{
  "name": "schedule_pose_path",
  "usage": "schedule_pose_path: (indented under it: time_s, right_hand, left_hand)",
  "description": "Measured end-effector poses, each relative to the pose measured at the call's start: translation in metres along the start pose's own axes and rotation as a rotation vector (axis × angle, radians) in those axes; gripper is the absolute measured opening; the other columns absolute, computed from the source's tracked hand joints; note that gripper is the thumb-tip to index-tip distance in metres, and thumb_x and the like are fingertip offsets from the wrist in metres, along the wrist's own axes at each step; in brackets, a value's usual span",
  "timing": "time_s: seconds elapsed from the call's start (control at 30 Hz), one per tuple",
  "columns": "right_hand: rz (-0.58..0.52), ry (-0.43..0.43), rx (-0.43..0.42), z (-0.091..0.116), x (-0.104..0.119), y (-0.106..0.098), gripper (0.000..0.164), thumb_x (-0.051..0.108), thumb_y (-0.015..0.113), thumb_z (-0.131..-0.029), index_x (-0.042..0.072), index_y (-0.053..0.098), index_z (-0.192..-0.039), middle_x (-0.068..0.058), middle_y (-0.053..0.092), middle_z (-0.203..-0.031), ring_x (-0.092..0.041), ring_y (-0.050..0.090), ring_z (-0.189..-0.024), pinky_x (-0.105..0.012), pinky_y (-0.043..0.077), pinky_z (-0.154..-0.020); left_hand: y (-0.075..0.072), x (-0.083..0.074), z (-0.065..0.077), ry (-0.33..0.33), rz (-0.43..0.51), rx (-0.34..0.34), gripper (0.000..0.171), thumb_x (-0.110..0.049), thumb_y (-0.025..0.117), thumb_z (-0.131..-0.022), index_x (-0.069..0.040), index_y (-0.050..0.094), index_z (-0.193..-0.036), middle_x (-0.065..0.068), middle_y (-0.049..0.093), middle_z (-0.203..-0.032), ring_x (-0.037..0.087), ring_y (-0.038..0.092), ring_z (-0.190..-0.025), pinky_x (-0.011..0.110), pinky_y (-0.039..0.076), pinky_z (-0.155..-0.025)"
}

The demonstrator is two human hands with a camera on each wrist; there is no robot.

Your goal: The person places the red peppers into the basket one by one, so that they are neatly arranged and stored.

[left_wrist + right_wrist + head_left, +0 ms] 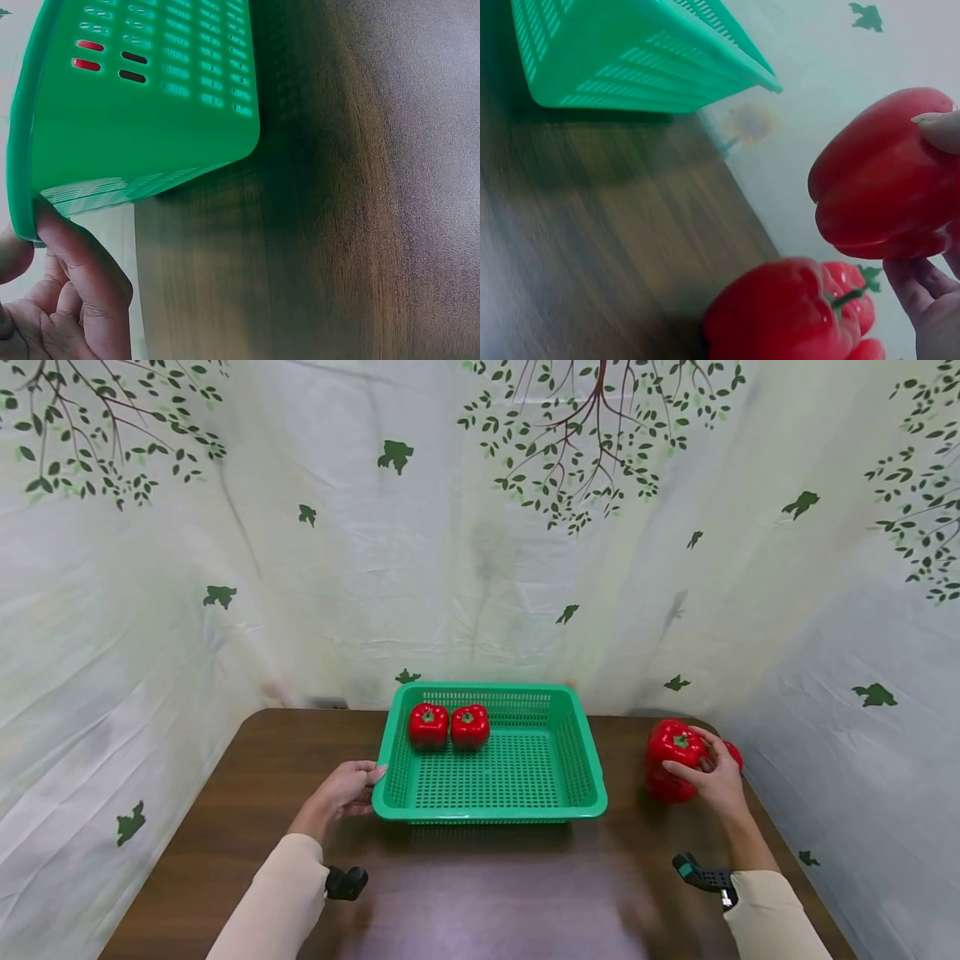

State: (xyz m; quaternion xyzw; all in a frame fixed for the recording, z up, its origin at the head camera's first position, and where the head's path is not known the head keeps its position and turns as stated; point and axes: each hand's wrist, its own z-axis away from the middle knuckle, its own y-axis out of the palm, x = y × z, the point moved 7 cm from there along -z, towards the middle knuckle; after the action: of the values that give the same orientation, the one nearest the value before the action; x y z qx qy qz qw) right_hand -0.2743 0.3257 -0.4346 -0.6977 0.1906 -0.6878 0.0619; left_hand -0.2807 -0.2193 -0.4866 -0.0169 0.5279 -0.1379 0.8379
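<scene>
A green plastic basket [487, 815] stands at the middle of the table's far side. Two red bell peppers [428, 728] sit side by side in its back left part. My left hand [351, 787] pinches the basket's left rim between thumb and fingers, as the left wrist view shows up close. Over at the right, my right hand [722, 781] grips another red bell pepper [885, 180], raised above the table. Below it a red bell pepper [769, 315] with a green stem lies on the wood, and more red peppers [851, 289] show behind that one.
The brown wooden table [480, 893] ends just behind the basket and the right-hand peppers. A pale curtain [337, 568] with leaf prints hangs around the back and sides. Dark wrist-worn cameras [347, 883] sit on both forearms.
</scene>
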Motion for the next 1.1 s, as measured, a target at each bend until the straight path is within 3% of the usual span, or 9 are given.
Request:
schedule_pose_path:
  time_s: [0.13, 0.23, 0.33, 0.37, 0.6, 1.1]
  right_hand:
    - [0.004, -0.014, 0.023, -0.005, 0.002, 0.009, 0.081, 0.02, 0.072, -0.088, 0.007, 0.022, -0.15, -0.021, 0.028, -0.15, -0.04, 0.031, -0.132, -0.014, 0.046, -0.079]
    - [0.014, -0.018, 0.043, -0.011, 0.003, 0.016, 0.081, 0.021, 0.072, -0.088, 0.008, 0.022, -0.15, -0.022, 0.027, -0.151, -0.043, 0.03, -0.133, -0.033, 0.048, -0.092]
    - [0.02, -0.023, 0.066, -0.017, 0.004, 0.023, 0.08, 0.022, 0.072, -0.088, 0.008, 0.023, -0.149, -0.022, 0.026, -0.151, -0.045, 0.03, -0.133, -0.053, 0.042, -0.099]
    - [0.013, -0.025, 0.073, -0.018, 0.004, 0.025, 0.08, 0.022, 0.073, -0.087, 0.008, 0.023, -0.149, -0.022, 0.026, -0.151, -0.045, 0.03, -0.133, -0.054, 0.042, -0.099]
    - [-0.053, 0.001, 0.102, -0.022, 0.006, 0.033, 0.083, 0.02, 0.075, -0.085, 0.012, 0.023, -0.15, -0.019, 0.022, -0.154, -0.044, 0.026, -0.137, -0.059, 0.037, -0.101]
    - [-0.025, -0.015, 0.188, -0.037, 0.028, 0.051, 0.087, 0.027, 0.078, -0.082, 0.014, 0.025, -0.151, -0.016, 0.028, -0.153, -0.042, 0.029, -0.136, -0.058, 0.039, -0.101]
  left_hand:
    - [-0.001, 0.0, 0.0, -0.001, 0.0, -0.002, 0.042, -0.023, 0.047, -0.103, 0.008, 0.045, -0.131, 0.009, 0.064, -0.097, 0.018, 0.063, -0.079, 0.033, 0.054, -0.071]
    - [-0.001, -0.001, 0.0, 0.003, -0.007, -0.001, 0.043, -0.024, 0.047, -0.102, 0.008, 0.044, -0.131, 0.01, 0.063, -0.099, 0.018, 0.064, -0.08, 0.033, 0.054, -0.072]
    - [-0.002, 0.001, 0.001, -0.001, -0.015, -0.002, 0.045, -0.025, 0.047, -0.102, 0.009, 0.043, -0.132, 0.012, 0.062, -0.103, 0.019, 0.064, -0.082, 0.035, 0.054, -0.074]
    - [-0.002, 0.002, 0.001, -0.004, -0.012, -0.004, 0.045, -0.025, 0.046, -0.103, 0.009, 0.043, -0.132, 0.013, 0.062, -0.103, 0.019, 0.064, -0.083, 0.035, 0.054, -0.074]
    - [0.001, 0.001, -0.003, -0.002, -0.026, -0.011, 0.042, -0.025, 0.046, -0.103, 0.007, 0.046, -0.129, 0.012, 0.063, -0.103, 0.02, 0.063, -0.083, 0.035, 0.054, -0.074]
    - [0.0, 0.002, -0.003, 0.009, -0.014, -0.003, 0.045, -0.026, 0.047, -0.102, 0.009, 0.044, -0.131, 0.01, 0.064, -0.101, 0.019, 0.064, -0.082, 0.035, 0.054, -0.073]
